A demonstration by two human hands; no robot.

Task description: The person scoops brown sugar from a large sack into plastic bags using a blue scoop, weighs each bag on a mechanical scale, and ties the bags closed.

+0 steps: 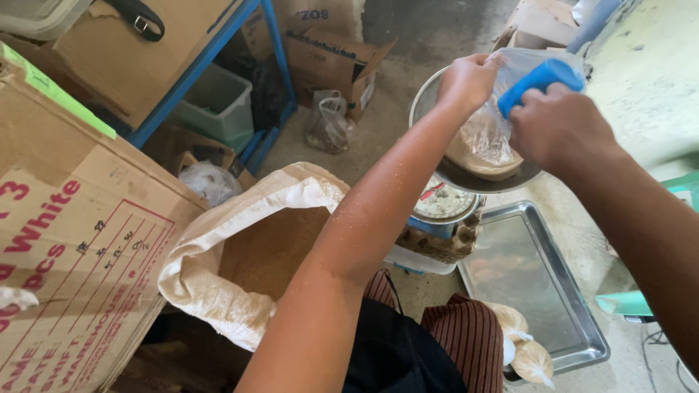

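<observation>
Above the round metal scale pan [429,102], both hands work on a clear plastic bag [486,135] partly filled with a pale brown grain. That bag sits in the pan, its filled bottom resting on the metal and its mouth drawn upward between the two hands. On the left hand [466,78] the grip is closed, pinching the bag's upper edge at the left side of its mouth. On the right hand [559,127] the grip is closed around a blue scoop [540,81], whose body points up and right, just above the bag's opening; whether the scoop touches the plastic cannot be told.

Under the pan shows the scale's dial face [443,202], standing on a low woven base. Right of it lies an oblong steel tray [575,331] on the floor, and two small tied bags of the same grain [526,342] rest at its near edge. Left of the person's arm, an open woven sack [218,291] with a rolled-down rim holds more grain. Beyond it stand a large cardboard box [80,247] and a blue shelf frame [211,51].
</observation>
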